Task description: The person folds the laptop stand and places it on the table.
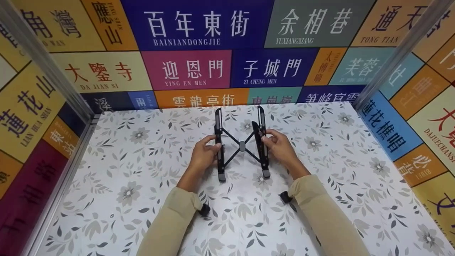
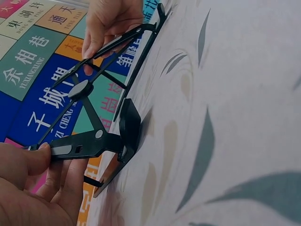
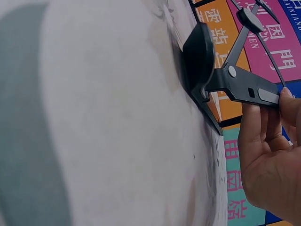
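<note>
Stand (image 1: pixel 242 146): matched pressure should keep it square
Left grip (image 1: pixel 204 152): pinching left rail (image 1: pixel 220 163)
Right grip (image 1: pixel 280 146): pinching right rail (image 1: pixel 263 160)

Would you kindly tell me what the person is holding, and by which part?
A black cross-braced stand: the left grip holds its left side bar, the right grip its right side bar.

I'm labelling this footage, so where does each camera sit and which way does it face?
Head: on the head, facing forward and down at the black stand on the table; left hand, right hand and sleeves show.
Left wrist: on the left wrist, facing across the table at the stand; left hand at lower left, right hand at top.
Right wrist: on the right wrist, facing the stand; only the right hand shows.
Shared: both wrist views catch the stand's central hub and the lettered wall.
</note>
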Demonstrator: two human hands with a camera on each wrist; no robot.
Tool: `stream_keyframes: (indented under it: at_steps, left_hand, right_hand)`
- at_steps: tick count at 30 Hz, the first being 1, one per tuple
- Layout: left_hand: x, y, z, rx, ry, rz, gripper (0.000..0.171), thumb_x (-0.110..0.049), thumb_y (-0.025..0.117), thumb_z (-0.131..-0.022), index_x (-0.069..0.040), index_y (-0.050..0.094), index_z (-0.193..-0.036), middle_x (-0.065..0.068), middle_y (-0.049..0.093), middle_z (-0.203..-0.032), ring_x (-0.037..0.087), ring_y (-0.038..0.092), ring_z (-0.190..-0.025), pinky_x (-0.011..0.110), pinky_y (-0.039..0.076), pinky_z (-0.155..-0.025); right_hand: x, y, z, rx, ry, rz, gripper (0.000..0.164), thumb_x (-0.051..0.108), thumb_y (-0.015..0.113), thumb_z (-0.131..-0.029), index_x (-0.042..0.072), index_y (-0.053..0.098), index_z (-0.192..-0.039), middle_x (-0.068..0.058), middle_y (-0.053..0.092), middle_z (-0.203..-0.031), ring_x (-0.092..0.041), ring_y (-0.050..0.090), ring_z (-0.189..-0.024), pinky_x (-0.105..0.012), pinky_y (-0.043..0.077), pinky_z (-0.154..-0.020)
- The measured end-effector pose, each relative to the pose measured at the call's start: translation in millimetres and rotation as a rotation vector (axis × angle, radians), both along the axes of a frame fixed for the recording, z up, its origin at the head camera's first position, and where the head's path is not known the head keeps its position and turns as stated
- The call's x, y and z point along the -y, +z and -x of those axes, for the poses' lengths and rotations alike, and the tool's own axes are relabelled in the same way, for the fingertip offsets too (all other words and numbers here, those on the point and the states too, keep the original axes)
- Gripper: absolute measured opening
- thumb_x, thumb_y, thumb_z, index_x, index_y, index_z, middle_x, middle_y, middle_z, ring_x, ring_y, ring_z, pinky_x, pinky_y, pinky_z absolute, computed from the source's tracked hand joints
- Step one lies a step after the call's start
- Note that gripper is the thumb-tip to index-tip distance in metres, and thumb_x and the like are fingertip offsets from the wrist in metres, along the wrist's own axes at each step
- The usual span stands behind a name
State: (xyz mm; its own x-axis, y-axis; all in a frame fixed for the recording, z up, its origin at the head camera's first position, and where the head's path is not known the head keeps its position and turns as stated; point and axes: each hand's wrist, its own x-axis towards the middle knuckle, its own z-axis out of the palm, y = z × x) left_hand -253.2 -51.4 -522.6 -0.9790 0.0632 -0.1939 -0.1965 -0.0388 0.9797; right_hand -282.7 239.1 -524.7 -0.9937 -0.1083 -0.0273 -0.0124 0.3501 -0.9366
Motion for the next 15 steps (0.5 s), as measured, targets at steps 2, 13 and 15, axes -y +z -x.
stream_keyframes:
  at_steps: [2,13,15]
  left_hand:
    - [-1,0.5,0.3,0.003,-0.005,0.009,0.041,-0.013,0.065,-0.101,-0.014,0.06,-0.141,0.025,0.074,-0.106,0.016,0.067,-0.065,0.031,0.057,-0.057]
    - [-9,1.4,1.7,0.014,-0.002,0.022,0.041,-0.012,0.067,-0.099,-0.019,0.062,-0.139,0.015,0.077,-0.096,0.02,0.068,-0.064,0.032,0.058,-0.055]
    - [-10,2.0,1.9,0.017,-0.003,0.024,0.041,-0.013,0.068,-0.099,-0.018,0.062,-0.139,0.013,0.077,-0.094,0.02,0.067,-0.064,0.032,0.058,-0.055]
  right_hand:
    - [0,0.9,0.3,0.014,0.002,0.007,0.032,0.031,0.062,-0.103,0.016,0.065,-0.131,-0.009,0.07,-0.089,-0.015,0.06,-0.072,-0.031,0.051,-0.062]
    - [11,-2.4,1.1,0.017,0.032,0.114,0.026,0.019,0.064,-0.102,0.008,0.065,-0.126,-0.003,0.065,-0.076,-0.013,0.054,-0.061,-0.026,0.045,-0.052]
    - [14,-2.2,0.9,0.017,0.038,0.125,0.027,0.018,0.064,-0.102,0.006,0.064,-0.126,-0.005,0.065,-0.075,-0.013,0.054,-0.06,-0.028,0.045,-0.051]
